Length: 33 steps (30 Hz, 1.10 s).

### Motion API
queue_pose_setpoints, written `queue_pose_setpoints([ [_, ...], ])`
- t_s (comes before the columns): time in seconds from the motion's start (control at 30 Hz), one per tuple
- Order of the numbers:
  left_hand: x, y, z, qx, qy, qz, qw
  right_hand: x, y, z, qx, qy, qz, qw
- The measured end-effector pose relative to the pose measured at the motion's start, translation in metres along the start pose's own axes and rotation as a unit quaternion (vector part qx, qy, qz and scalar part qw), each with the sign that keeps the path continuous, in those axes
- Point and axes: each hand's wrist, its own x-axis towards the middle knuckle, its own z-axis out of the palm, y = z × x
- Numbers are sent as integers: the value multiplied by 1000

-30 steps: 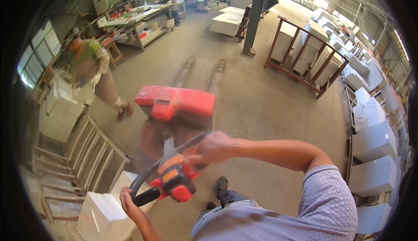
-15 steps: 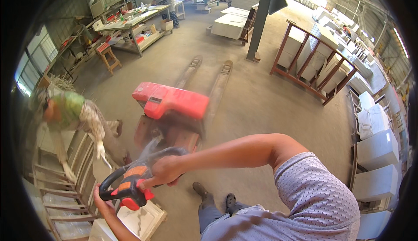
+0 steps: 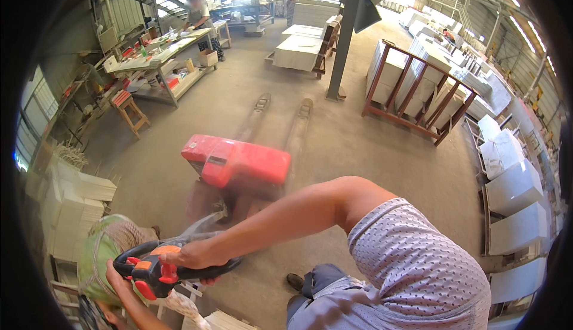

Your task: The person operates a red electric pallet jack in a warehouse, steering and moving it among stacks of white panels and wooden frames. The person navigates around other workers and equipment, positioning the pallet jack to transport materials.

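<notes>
A black tiller handle [image 3: 143, 250] with orange panels and red buttons belongs to a red powered pallet truck [image 3: 239, 160]. My right hand [image 3: 192, 253] is closed round the handle beside its control head, with the arm reaching across from the right. On the far left side of the handle loop, my left hand [image 3: 114, 275] is closed round the grip, its fingers partly hidden. The truck's two forks [image 3: 303, 115] point away from me, low over the floor, carrying nothing.
Close by my left arm, a person in a green top [image 3: 101, 252] bends down. White slabs [image 3: 74, 201] stand at the left. A brown rack of slabs [image 3: 418, 94] and a grey post [image 3: 345, 49] stand ahead right. A workbench [image 3: 164, 61] and wooden stool [image 3: 129, 114] are far left.
The green-topped person has moved nearer and lower, now partly behind the handle and my left arm. The handle shifts slightly left and down in view. Both hands keep their hold.
</notes>
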Motion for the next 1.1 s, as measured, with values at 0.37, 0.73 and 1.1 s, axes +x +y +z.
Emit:
queue_pose_setpoints([
  [0.37, -91, 26, 128, 275, -121, 440, 846, 150, -19, 5, 124, 40, 11, 991],
  [0.73, 129, 87, 152, 288, -132, 272, 909, 245, -52, -10, 171, 110, -127, 971],
  [1.1, 365, 90, 223, 287, -218, 78, 930, 348, -71, -112, 124, 242, -82, 959],
])
